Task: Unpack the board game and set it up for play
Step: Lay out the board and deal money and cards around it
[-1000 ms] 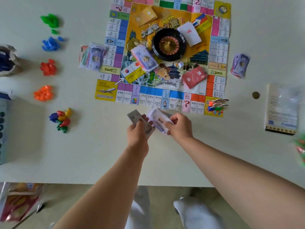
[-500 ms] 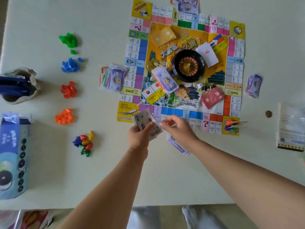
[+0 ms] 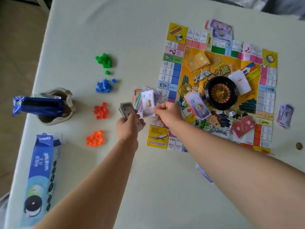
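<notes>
The paper game board (image 3: 171,75) lies flat on the white table (image 3: 125,25), with a black roulette wheel (image 3: 222,92) at its middle and card stacks around it. My left hand (image 3: 127,128) holds a stack of play money (image 3: 127,110) just left of the board. My right hand (image 3: 166,113) pinches a single banknote (image 3: 148,103) above the money pile (image 3: 137,98) at the board's left edge. Other money piles lie at the board's far edge (image 3: 220,29), its right side (image 3: 284,115) and under my right forearm (image 3: 203,174).
Heaps of green (image 3: 104,60), blue (image 3: 104,85), red (image 3: 101,111) and orange (image 3: 95,138) plastic houses line up left of the board. A cloth pouch with a blue packet (image 3: 49,105) and a blue cookie box (image 3: 42,176) sit near the table's left edge. A coin (image 3: 299,145) lies right.
Both hands have moved from the board's near edge to its left side. My right hand left one note on the table near me and now holds another over the left pile.
</notes>
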